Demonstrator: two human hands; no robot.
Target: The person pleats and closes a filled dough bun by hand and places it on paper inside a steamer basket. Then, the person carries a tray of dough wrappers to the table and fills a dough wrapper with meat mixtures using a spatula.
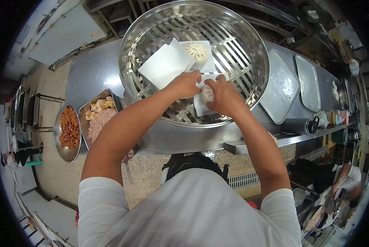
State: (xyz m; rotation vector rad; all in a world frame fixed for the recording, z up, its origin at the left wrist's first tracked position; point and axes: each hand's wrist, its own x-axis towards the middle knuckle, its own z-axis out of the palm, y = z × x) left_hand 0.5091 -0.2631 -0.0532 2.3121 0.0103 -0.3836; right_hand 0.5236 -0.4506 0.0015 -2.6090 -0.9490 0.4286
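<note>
Over a round metal steamer (129, 88) with a slatted base, both my hands meet near its front part. My right hand (224, 96) is closed round a pleated white bun (207, 94), which rests on a square of white paper (201, 108). My left hand (185, 85) is closed at the upper left of that bun, its fingertips at the paper's edge; what they pinch is too small to make out. Behind my hands another pleated bun (196, 54) sits on its own paper square. A stack of white papers (166, 64) lies left of it in the steamer.
At the left stand a bowl of reddish filling (69, 129) and a metal tray with pale minced meat (99, 123) and egg pieces (99, 108). Flat metal trays (279, 86) and a dark bottle (297, 126) are at the right. Another person (349, 177) is at the lower right.
</note>
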